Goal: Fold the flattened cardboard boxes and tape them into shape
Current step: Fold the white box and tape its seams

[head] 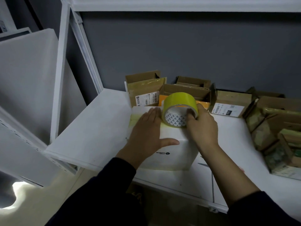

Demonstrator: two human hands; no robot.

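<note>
Yellow-green glossy tape, a wide roll (179, 101) with a patterned white core, stands on edge on top of a white cardboard box (172, 152) with dark lettering on its near side; the box sits on a white shelf board (97, 124), close to the front edge; the right hand (202, 126) grips the roll, fingers hooked into the core, thumb on the outer rim; the left hand (146, 128) lies flat on the box top just beside the roll, fingers straight, thumb spread along the near edge. A pale yellow tape strip (134, 121) shows on the box's left side; brown taped cardboard boxes (231, 101) with white labels stand behind, against a grey wall (179, 46).
</note>
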